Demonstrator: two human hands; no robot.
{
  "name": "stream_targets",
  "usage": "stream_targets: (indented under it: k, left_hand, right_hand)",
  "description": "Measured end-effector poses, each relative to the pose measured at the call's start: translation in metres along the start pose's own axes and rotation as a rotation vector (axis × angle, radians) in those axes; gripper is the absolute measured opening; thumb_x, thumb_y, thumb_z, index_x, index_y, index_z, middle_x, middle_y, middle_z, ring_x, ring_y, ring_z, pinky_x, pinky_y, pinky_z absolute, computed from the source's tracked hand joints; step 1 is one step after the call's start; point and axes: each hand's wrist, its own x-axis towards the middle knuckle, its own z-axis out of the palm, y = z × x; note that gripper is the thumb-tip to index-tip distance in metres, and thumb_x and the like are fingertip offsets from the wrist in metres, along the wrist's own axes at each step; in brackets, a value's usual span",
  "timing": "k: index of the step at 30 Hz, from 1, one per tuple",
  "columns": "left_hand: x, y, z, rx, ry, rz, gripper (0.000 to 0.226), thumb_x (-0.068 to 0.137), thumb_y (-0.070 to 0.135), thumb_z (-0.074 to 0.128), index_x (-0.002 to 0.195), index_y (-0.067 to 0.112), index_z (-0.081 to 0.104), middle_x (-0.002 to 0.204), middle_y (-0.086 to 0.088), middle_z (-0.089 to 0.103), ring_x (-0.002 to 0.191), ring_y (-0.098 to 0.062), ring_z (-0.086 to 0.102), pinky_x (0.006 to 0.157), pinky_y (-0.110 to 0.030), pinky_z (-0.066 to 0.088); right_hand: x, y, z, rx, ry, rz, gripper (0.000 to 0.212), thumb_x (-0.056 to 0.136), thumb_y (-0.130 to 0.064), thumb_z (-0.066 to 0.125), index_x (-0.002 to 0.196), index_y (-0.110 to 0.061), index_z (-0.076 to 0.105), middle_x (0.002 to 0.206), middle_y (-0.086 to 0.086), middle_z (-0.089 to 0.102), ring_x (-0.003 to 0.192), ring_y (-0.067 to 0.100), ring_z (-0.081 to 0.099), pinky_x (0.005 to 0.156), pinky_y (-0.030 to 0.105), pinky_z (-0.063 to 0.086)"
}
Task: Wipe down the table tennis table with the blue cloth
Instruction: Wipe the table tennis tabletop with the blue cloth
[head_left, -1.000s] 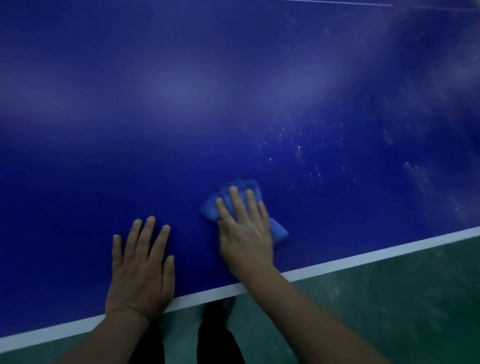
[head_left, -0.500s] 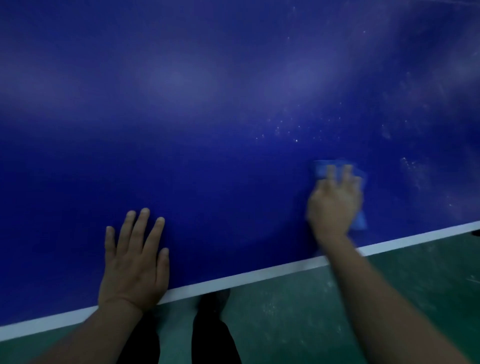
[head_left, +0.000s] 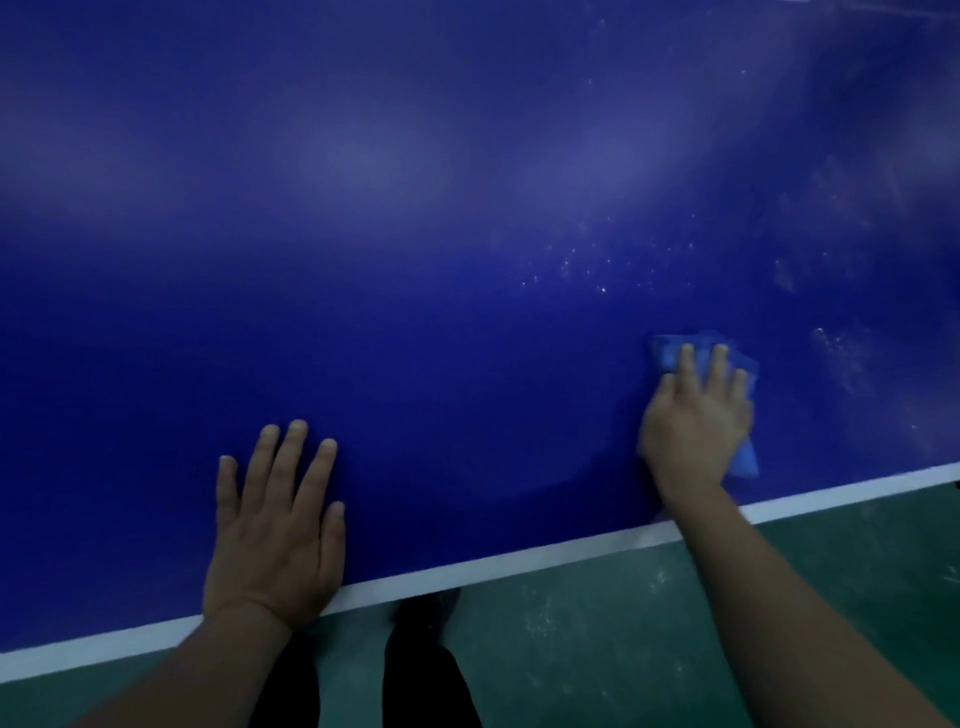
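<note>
The dark blue table tennis table (head_left: 415, 312) fills most of the view, with its white edge line (head_left: 467, 569) running along the near side. A folded blue cloth (head_left: 670, 351) lies on the table at the right, close to the edge. My right hand (head_left: 696, 421) presses flat on the cloth with straight, spread fingers, covering most of it. My left hand (head_left: 275, 525) rests flat on the table by the white line, fingers straight, holding nothing.
White dust specks (head_left: 597, 275) dot the table beyond and to the right of the cloth. Below the table edge lies a green floor (head_left: 597, 649). My dark trouser legs (head_left: 415, 670) stand close to the table edge.
My right hand has slid the cloth from the table's middle to the right along the near edge, and over the last half second only a little further. My left hand has stayed flat.
</note>
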Motion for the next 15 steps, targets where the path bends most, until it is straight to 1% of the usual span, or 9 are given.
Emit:
stream_targets:
  k: [2,3,5,7,9,11,12,13,15]
  left_hand:
    - [0.0,0.001,0.001,0.0,0.009,0.006,0.063,0.093,0.038,0.03,0.146,0.008,0.044,0.159,-0.016,0.03,0.149,-0.032,0.018,0.118,-0.061,0.009]
    - [0.001,0.001,0.0,0.001,0.015,0.009,0.062,0.093,0.038,0.031,0.145,0.007,0.045,0.158,-0.016,0.031,0.148,-0.033,0.02,0.117,-0.062,0.011]
    - [0.001,0.001,0.0,0.014,0.028,0.016,0.062,0.092,0.037,0.031,0.144,0.007,0.047,0.157,-0.017,0.033,0.147,-0.034,0.022,0.117,-0.061,0.012]
    - [0.0,0.001,-0.001,0.027,0.039,0.022,0.061,0.092,0.036,0.032,0.143,0.006,0.048,0.156,-0.018,0.034,0.146,-0.034,0.024,0.116,-0.06,0.013]
    - [0.0,0.002,0.0,0.033,0.049,0.025,0.061,0.092,0.036,0.032,0.143,0.006,0.048,0.156,-0.018,0.034,0.146,-0.034,0.024,0.116,-0.06,0.013]
    - [0.0,0.002,-0.001,0.043,0.048,0.031,0.062,0.092,0.036,0.033,0.144,0.006,0.047,0.156,-0.018,0.034,0.146,-0.034,0.025,0.116,-0.06,0.014]
    - [0.0,0.001,0.0,0.044,0.048,0.033,0.062,0.092,0.037,0.032,0.144,0.007,0.046,0.156,-0.018,0.034,0.146,-0.034,0.025,0.116,-0.06,0.014]
    - [0.0,0.001,0.0,0.041,0.046,0.033,0.062,0.092,0.037,0.032,0.145,0.007,0.046,0.156,-0.018,0.033,0.146,-0.034,0.025,0.116,-0.06,0.014]
    - [0.0,0.0,0.0,0.024,0.036,0.029,0.061,0.092,0.036,0.033,0.145,0.008,0.045,0.157,-0.017,0.032,0.147,-0.034,0.023,0.116,-0.061,0.013]
  right_hand:
    - [-0.026,-0.054,0.009,-0.006,0.003,-0.258,0.052,0.094,-0.027,0.041,0.144,-0.018,0.052,0.157,0.015,0.037,0.143,0.044,0.033,0.11,0.058,0.03]
    - [-0.043,-0.084,0.015,0.013,-0.011,-0.396,0.052,0.092,-0.026,0.045,0.143,-0.02,0.053,0.157,0.014,0.038,0.143,0.043,0.033,0.111,0.057,0.03]
    - [-0.073,-0.147,0.025,0.093,-0.064,-0.615,0.052,0.093,-0.029,0.045,0.145,-0.025,0.05,0.16,0.007,0.033,0.148,0.036,0.026,0.118,0.053,0.021]
    - [-0.083,-0.206,0.03,0.152,-0.114,-0.75,0.052,0.097,-0.033,0.04,0.149,-0.027,0.043,0.163,0.003,0.026,0.151,0.032,0.016,0.121,0.05,0.012]
    - [-0.069,-0.249,0.033,0.14,-0.125,-0.828,0.051,0.099,-0.033,0.04,0.15,-0.027,0.041,0.164,0.002,0.024,0.152,0.032,0.015,0.121,0.05,0.01]
    - [-0.032,-0.261,0.035,0.088,-0.11,-0.861,0.051,0.098,-0.034,0.042,0.149,-0.028,0.042,0.163,0.003,0.027,0.15,0.033,0.021,0.119,0.051,0.015]
    - [-0.006,-0.252,0.034,0.054,-0.096,-0.836,0.052,0.097,-0.033,0.041,0.149,-0.029,0.043,0.163,0.004,0.028,0.148,0.034,0.024,0.117,0.052,0.018]
    - [0.024,-0.234,0.033,0.009,-0.071,-0.765,0.053,0.097,-0.032,0.04,0.149,-0.029,0.042,0.163,0.005,0.028,0.147,0.036,0.027,0.115,0.052,0.021]
    - [0.087,-0.177,0.028,-0.051,-0.018,-0.522,0.054,0.098,-0.029,0.036,0.151,-0.025,0.039,0.163,0.01,0.025,0.145,0.039,0.028,0.113,0.054,0.025]
